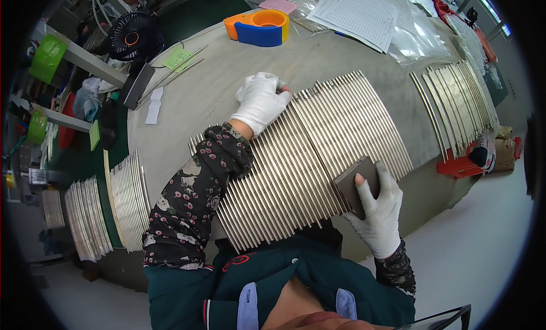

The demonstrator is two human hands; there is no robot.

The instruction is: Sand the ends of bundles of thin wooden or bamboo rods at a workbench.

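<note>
A wide row of thin silvery metal rods [284, 171] lies side by side on the grey table in front of me. My left hand [261, 100], in a white glove with bare fingertips, is closed at the far ends of some rods; its fingertips are partly hidden. In my right hand [378, 213], gloved the same way, is a dark grey-brown rectangular block [357, 185], which looks like a sanding block. Thumb and fingers grip its sides. The block rests over the near right part of the row.
More rods stand in bundles at the right [458, 105] and left [128, 199]. An orange and blue tape dispenser [259, 30] sits at the back, beside papers [355, 14] and clear plastic bags [421, 37]. Two loose rods [176, 71] and a small black fan [132, 37] are at the far left.
</note>
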